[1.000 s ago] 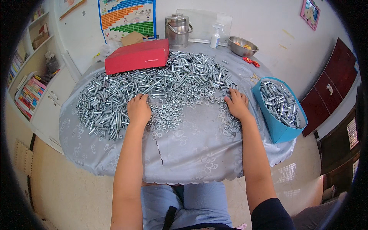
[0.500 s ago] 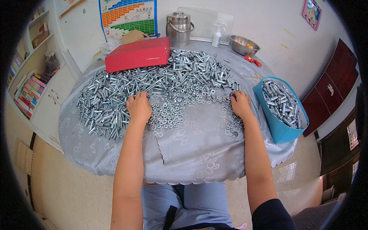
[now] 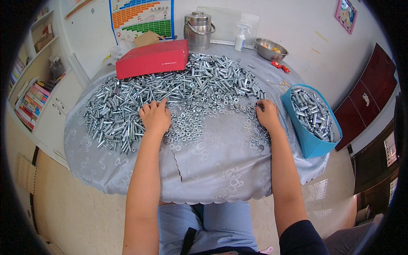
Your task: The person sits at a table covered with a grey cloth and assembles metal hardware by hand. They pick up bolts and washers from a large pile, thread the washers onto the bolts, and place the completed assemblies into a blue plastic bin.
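Note:
A broad heap of silvery metal bolts and sleeves (image 3: 114,108) covers the left and far part of the table. My left hand (image 3: 155,117) rests at its near edge, fingers spread over the bolts, holding nothing I can see. Just right of that hand lie many loose nuts and washers (image 3: 187,125). My right hand (image 3: 267,115) is at a smaller patch of washers (image 3: 253,129) on the right, its fingers curled in. A small dark bit shows at its fingertips, too small to make out.
A light-blue fabric bin (image 3: 316,146) full of metal sleeves stands at the right edge. A red box (image 3: 153,63) sits on the heap's far side. Behind are a steel pot (image 3: 197,36), a spray bottle (image 3: 240,40) and a metal bowl (image 3: 267,53). A patterned grey cloth (image 3: 212,170) covers the table.
My left hand has shifted slightly to the right, and its fingers have spread further apart. The right hand stays nearly in place, still curled.

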Demonstrator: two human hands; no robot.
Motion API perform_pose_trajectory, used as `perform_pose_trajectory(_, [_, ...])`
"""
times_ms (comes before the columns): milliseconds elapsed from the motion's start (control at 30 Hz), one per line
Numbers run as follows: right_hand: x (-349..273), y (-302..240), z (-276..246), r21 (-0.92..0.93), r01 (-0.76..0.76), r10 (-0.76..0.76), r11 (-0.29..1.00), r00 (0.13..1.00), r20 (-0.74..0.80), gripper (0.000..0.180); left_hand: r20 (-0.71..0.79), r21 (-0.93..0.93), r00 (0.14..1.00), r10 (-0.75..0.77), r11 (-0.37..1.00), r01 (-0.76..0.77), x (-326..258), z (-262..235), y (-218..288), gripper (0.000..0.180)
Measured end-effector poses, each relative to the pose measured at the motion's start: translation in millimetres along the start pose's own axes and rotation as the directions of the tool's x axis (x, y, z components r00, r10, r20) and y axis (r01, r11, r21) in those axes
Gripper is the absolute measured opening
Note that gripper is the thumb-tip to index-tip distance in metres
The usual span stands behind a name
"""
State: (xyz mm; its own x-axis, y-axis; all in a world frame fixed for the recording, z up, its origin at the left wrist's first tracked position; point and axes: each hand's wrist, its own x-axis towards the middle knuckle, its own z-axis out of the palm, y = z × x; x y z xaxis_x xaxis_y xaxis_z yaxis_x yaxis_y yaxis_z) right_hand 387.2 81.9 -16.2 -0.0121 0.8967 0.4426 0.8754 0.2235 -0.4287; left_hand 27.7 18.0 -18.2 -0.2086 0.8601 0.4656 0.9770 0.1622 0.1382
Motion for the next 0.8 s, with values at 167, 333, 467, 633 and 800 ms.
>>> perform_pose_trajectory(167, [-0.6, 2.8, 0.6, 0.005, 0.019, -0.019, 1.0, 1.0, -0.022, 0.023, 0.04, 0.037, 0.999, -0.031, 0.999, 0.03, 0.2, -10.1, 7.8, 0.041])
perform_pose_trajectory(333, [-0.2, 1.3, 0.2, 0.025, 0.01, -0.009, 1.0, 1.0, -0.011, 0.023, -0.03, 0.047, 1.0, -0.004, 0.999, 0.005, 0.2, 2.6, 2.1, 0.041])
perform_pose_trajectory(467, [0.0, 1.9, 0.2, 0.038, 0.002, -0.002, 0.999, 1.0, -0.008, 0.023, -0.081, 0.04, 0.997, 0.017, 0.999, -0.014, 1.1, 8.5, 0.7, 0.039])
perform_pose_trajectory(633, [-2.1, 0.6, -2.0, 0.044, 0.006, -0.005, 0.999, 1.0, -0.019, 0.023, -0.058, 0.016, 0.998, 0.029, 0.999, -0.028, 0.5, 4.7, 1.9, 0.034])
perform_pose_trajectory(800, [-0.7, 1.2, -2.2, 0.035, 0.025, -0.023, 0.999, 0.999, -0.049, 0.023, -0.063, -0.003, 0.998, 0.03, 1.0, -0.03, 0.4, -2.2, 4.5, 0.024])
